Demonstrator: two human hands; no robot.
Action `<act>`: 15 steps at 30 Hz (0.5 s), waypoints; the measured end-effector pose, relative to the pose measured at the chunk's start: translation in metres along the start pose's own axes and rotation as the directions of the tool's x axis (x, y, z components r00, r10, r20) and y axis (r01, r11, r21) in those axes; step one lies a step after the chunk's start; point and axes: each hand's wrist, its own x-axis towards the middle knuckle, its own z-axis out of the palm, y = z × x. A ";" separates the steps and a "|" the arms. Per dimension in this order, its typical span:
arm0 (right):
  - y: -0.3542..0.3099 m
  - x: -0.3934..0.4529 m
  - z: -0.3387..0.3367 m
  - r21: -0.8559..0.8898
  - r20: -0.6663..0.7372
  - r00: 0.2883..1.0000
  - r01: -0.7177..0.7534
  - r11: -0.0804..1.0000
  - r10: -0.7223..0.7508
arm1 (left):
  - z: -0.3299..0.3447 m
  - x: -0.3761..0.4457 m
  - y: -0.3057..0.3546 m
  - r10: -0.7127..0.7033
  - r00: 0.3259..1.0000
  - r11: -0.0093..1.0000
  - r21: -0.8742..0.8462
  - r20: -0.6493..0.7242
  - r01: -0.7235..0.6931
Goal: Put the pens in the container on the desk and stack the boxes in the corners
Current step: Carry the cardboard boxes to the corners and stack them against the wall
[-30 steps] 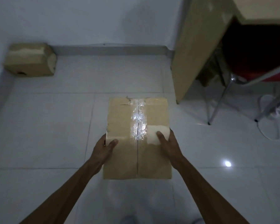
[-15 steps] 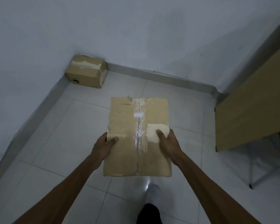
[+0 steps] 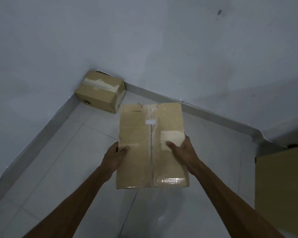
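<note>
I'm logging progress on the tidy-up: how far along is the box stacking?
Done: one small box already sits on the floor in the corner. In hand: the left hand and right hand grip a larger taped box, held above the floor near that corner. Left: setting it on the small box. No pens or container are in view, so that part cannot be judged.

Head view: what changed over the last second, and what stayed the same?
The view swung left toward the wall corner, and the small box there now looks nearer; the desk slid off to the right. Unchanged: left hand and right hand grip the carried box by its sides.
</note>
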 end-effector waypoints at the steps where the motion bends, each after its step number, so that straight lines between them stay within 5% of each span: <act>1: -0.009 0.016 0.004 0.004 -0.013 1.000 -0.010 1.000 0.010 | -0.003 0.017 0.005 0.002 1.000 1.000 -0.008 0.002 -0.002; 15: -0.056 0.204 0.103 -0.140 -0.163 0.984 -0.094 0.986 0.071 | -0.038 0.226 -0.011 -0.147 0.989 0.986 -0.087 -0.025 0.145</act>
